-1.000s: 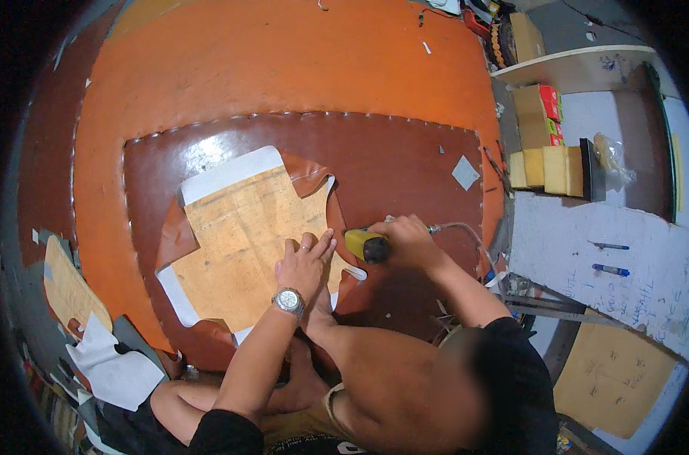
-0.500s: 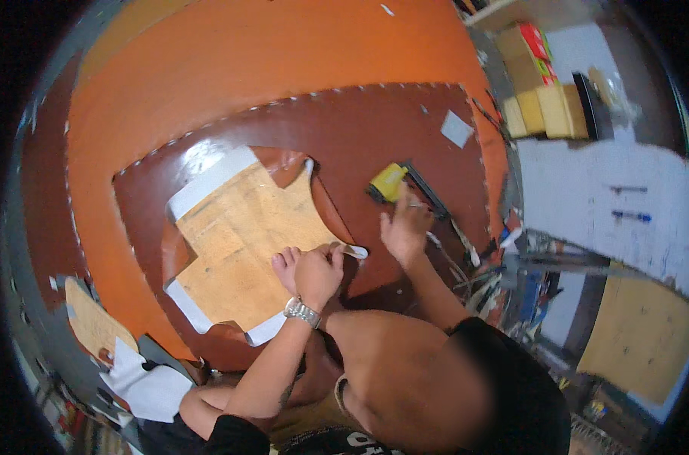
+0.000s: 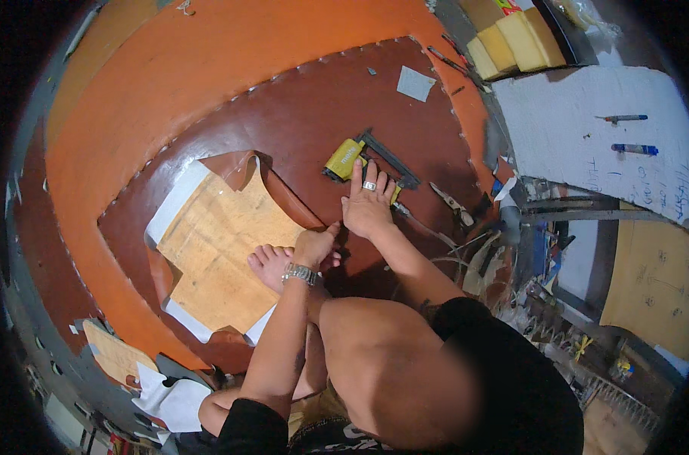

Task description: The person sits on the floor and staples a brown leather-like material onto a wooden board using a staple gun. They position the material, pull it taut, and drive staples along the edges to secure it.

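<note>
A tan board with white padding and brown covering around its edges lies on the red-brown mat. My bare foot rests on its lower right part. Beside it, my left hand is closed at the board's right edge; what its fingers grip is hidden. My right hand has its fingers apart over the lower end of a yellow-and-black staple gun, which lies on the mat with a hose attached; whether they touch it is unclear. Scissors lie to the right.
At the right are a white sheet-covered surface with pens, yellow foam blocks and a cardboard sheet. A small paper square lies on the mat. Another board and white scraps are at lower left.
My right hand has released the staple gun, which now lies turned on the mat. My left hand has gone from flat on the board to curled at its edge. The view has shifted.
</note>
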`<move>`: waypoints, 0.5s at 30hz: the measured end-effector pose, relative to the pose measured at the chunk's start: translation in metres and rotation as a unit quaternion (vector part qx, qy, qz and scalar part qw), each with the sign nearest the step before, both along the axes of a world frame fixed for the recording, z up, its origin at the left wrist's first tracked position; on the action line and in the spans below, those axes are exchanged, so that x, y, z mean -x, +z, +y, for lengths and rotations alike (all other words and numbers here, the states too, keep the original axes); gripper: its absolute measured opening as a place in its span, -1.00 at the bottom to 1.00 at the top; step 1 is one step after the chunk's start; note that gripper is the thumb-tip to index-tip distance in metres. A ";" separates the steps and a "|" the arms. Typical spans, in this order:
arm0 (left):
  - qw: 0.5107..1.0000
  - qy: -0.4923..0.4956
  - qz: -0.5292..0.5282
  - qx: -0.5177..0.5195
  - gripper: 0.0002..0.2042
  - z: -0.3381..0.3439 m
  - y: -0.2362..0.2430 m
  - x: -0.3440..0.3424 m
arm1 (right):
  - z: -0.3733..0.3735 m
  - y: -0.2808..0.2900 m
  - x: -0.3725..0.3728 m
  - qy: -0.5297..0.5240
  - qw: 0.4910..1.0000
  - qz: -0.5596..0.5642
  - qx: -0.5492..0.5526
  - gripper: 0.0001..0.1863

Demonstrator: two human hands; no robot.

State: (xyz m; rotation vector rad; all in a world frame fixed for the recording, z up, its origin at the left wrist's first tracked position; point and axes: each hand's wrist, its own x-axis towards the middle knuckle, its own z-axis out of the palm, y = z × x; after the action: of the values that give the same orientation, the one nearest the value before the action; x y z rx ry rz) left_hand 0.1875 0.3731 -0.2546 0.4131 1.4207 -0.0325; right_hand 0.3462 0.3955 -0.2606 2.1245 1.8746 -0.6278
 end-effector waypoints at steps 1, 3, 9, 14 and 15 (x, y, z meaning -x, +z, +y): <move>1.000 0.014 -0.013 -0.011 -0.42 -0.002 -0.003 0.003 | -0.001 -0.002 -0.001 0.003 1.000 -0.001 -0.008 -0.02; 0.998 -0.043 0.002 -0.049 -0.54 -0.008 -0.008 0.012 | -0.002 -0.006 -0.002 0.015 1.000 -0.009 -0.019 -0.02; 0.935 -0.206 0.087 -0.275 -0.52 -0.030 -0.009 0.025 | -0.007 -0.010 -0.003 0.023 0.998 0.001 -0.065 0.00; 0.920 -0.202 0.081 -0.326 -0.56 -0.042 -0.013 0.033 | -0.001 0.002 -0.018 0.004 0.997 0.045 -0.069 0.04; 0.906 -0.210 0.092 -0.355 -0.56 -0.042 -0.014 0.034 | 0.005 0.005 -0.026 -0.015 0.997 0.058 -0.054 0.04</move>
State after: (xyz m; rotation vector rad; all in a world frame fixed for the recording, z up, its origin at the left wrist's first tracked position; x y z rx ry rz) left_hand 0.1531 0.3308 -0.2684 1.3482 1.4740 0.1032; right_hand 0.3718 0.4001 -0.2554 2.2308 1.9830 -0.6861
